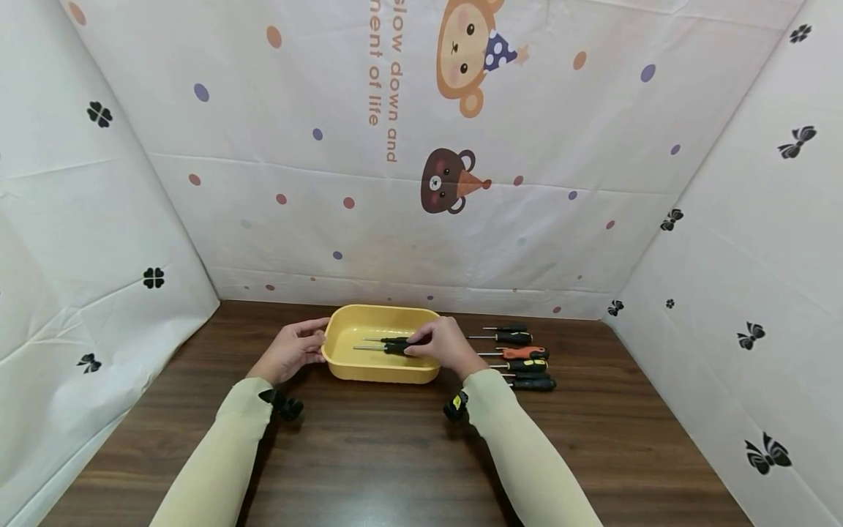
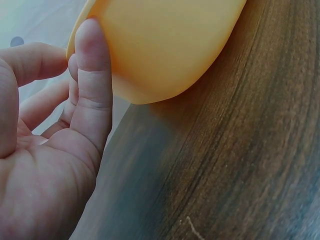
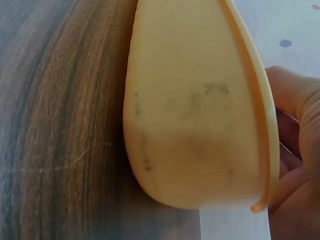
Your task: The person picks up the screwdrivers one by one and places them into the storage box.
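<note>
A yellow plastic basin (image 1: pixel 384 374) stands on the table. My left hand (image 1: pixel 293 351) grips its left rim, and the left wrist view has the thumb (image 2: pixel 90 65) along the basin wall (image 2: pixel 165 50) with fingers behind the rim. My right hand (image 1: pixel 448 344) reaches over the basin's right end and pinches a black-handled screwdriver (image 1: pixel 397 350), its shaft pointing left. Just behind it in the basin shows a second dark screwdriver (image 1: pixel 390 339). In the right wrist view the basin's outer wall (image 3: pixel 195 115) hides the screwdrivers and part of my right hand (image 3: pixel 300 135).
Right of the basin several screwdrivers lie in a column, among them an orange-handled one (image 1: pixel 525 353) and black-and-yellow ones (image 1: pixel 527 365). The brown wooden table (image 1: pixel 382 454) meets a patterned white cloth (image 1: pixel 296 227) behind; similar cloths hang left and right.
</note>
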A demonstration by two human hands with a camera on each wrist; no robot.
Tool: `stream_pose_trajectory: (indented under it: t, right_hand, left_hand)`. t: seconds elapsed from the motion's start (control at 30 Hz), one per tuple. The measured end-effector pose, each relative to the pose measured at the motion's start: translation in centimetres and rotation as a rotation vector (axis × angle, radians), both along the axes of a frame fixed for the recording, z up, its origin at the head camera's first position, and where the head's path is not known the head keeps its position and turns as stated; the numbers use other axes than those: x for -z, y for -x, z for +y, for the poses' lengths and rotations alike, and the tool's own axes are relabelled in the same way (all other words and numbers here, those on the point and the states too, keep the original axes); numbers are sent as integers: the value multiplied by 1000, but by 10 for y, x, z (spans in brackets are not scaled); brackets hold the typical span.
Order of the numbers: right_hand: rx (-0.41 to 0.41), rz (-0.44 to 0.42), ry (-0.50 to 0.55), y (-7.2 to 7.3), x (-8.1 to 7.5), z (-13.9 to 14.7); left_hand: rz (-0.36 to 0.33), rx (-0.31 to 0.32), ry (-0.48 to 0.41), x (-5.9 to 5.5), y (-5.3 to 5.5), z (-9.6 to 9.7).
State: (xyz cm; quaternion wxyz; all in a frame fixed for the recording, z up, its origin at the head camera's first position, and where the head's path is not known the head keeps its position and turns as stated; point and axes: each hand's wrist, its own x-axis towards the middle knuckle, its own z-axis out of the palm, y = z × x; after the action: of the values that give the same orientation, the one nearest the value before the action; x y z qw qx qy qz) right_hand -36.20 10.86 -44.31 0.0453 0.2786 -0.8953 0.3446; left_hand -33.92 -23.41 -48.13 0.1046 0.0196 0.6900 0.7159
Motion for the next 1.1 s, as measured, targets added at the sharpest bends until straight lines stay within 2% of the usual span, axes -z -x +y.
stream_pose_trajectory:
  t: [0.53, 0.93, 1.1]
  right_hand:
    - [-22, 15, -189, 1, -7, -22]
    - [-110, 114, -396, 6, -4, -26]
    - [-125, 133, -442, 7, -2, -26]
  left_hand:
    - [1, 13, -16, 0, -1, -1]
    - [10, 18, -23, -1, -1, -2]
    - [12, 13, -10, 1, 0, -2]
